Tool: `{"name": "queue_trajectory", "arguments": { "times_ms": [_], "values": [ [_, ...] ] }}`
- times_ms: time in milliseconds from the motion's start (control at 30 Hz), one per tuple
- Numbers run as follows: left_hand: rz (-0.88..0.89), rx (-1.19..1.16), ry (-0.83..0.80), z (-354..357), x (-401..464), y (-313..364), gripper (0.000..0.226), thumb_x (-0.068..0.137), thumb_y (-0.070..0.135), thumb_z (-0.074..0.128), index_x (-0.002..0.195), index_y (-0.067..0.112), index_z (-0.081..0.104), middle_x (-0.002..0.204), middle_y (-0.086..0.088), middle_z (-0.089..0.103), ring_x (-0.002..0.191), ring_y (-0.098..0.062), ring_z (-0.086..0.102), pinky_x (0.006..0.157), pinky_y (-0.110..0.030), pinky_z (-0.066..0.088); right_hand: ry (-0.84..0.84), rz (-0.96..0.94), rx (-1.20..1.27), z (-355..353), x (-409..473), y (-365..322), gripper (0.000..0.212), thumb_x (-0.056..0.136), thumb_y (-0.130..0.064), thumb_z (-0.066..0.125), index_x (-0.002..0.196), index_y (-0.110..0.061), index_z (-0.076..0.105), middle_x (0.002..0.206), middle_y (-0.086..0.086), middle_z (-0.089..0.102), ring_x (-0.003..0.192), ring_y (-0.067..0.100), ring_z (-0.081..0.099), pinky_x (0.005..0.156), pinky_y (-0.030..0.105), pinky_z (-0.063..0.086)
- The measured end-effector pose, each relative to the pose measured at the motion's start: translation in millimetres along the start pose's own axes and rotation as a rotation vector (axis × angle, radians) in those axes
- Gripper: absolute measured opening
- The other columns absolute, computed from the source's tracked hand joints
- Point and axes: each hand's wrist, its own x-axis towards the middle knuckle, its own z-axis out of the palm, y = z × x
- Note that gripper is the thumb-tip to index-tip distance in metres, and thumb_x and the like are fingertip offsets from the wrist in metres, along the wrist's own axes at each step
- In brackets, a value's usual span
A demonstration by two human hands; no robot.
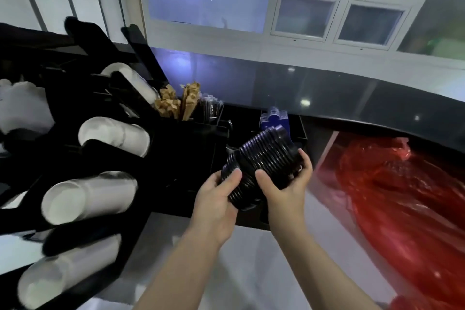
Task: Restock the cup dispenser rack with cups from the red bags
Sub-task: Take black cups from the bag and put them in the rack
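Both my hands hold a curved stack of black lids (261, 161) in front of me, above a black organiser. My left hand (217, 199) grips the stack's near end, thumb on top. My right hand (286, 184) grips the middle and far side, fingers wrapped round it. The black cup dispenser rack (83, 148) stands at the left, its slanted slots holding several stacks of white paper cups (83, 196). A red plastic bag (397, 199) lies on the counter at the right, its contents hidden.
A black organiser (206, 133) behind my hands holds brown stirrers or packets (176, 103), wrapped black straws (211, 107) and blue packets (273, 114). A dark glossy raised counter (327, 93) curves along the back. White items (17, 106) sit at the far left.
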Motion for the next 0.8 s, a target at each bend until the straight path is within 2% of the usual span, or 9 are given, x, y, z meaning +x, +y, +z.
{"name": "queue_trajectory", "arguments": {
  "times_ms": [167,267,300,400,467,600,800],
  "values": [
    [-0.049,-0.078,-0.028,1.0,28.6,1.3,0.039,0.080,0.019,0.061,0.115,0.001,0.065,0.113,-0.017,0.068,0.103,-0.028,0.067,0.075,-0.032,0.057,-0.101,-0.024,-0.067,-8.0,26.2,8.7,0.090,0.063,-0.021,0.075,0.133,-0.046,0.025,0.124,-0.009,0.053,0.106,-0.004,0.057,0.081,0.012,0.048],
    [-0.028,-0.021,0.014,-3.1,40.1,4.8,0.018,0.079,0.013,0.062,0.093,0.005,0.070,0.097,-0.016,0.071,0.088,-0.027,0.070,0.070,-0.035,0.057,-0.191,-0.044,-0.092,-10.8,36.0,7.8,0.096,0.063,-0.012,0.076,0.136,-0.043,0.023,0.131,-0.010,0.047,0.113,-0.007,0.053,0.084,0.009,0.046],
    [-0.015,0.009,0.024,-3.5,42.8,6.2,0.013,0.082,0.010,0.060,0.091,0.005,0.069,0.094,-0.016,0.071,0.084,-0.027,0.070,0.068,-0.036,0.057,-0.218,-0.056,-0.097,-10.9,39.7,8.3,0.097,0.063,-0.009,0.076,0.138,-0.041,0.024,0.133,-0.009,0.046,0.115,-0.007,0.052,0.085,0.010,0.046],
    [0.006,0.099,0.032,-3.6,48.7,13.4,0.018,0.087,0.003,0.059,0.105,0.001,0.061,0.095,-0.014,0.071,0.084,-0.026,0.070,0.068,-0.036,0.056,-0.254,-0.058,-0.095,-8.9,46.4,9.8,0.098,0.066,0.002,0.079,0.140,-0.034,0.025,0.136,-0.004,0.045,0.117,-0.003,0.052,0.089,0.014,0.047],
    [0.029,0.169,0.023,-3.8,50.3,18.7,0.020,0.086,0.001,0.061,0.106,0.004,0.060,0.092,-0.010,0.071,0.084,-0.022,0.070,0.068,-0.032,0.055,-0.259,-0.043,-0.101,-6.7,47.1,12.6,0.098,0.066,-0.002,0.079,0.140,-0.035,0.025,0.135,-0.006,0.046,0.115,-0.004,0.053,0.085,0.013,0.047],
    [0.049,0.220,-0.025,-9.2,48.3,26.0,0.026,0.083,0.004,0.065,0.108,0.006,0.060,0.093,-0.006,0.073,0.088,-0.020,0.070,0.071,-0.028,0.055,-0.238,-0.027,-0.078,2.4,46.0,17.8,0.103,0.057,-0.025,0.080,0.141,-0.039,0.023,0.133,-0.007,0.047,0.116,-0.001,0.053,0.082,0.013,0.049],
    [0.032,0.072,-0.046,-16.0,45.7,35.9,0.040,0.079,0.016,0.064,0.115,0.000,0.059,0.101,-0.013,0.070,0.091,-0.024,0.069,0.071,-0.031,0.056,-0.150,-0.070,-0.054,17.9,39.3,29.9,0.101,0.056,-0.025,0.082,0.139,-0.040,0.027,0.134,0.000,0.048,0.118,0.006,0.054,0.091,0.020,0.050]
  ]
}}
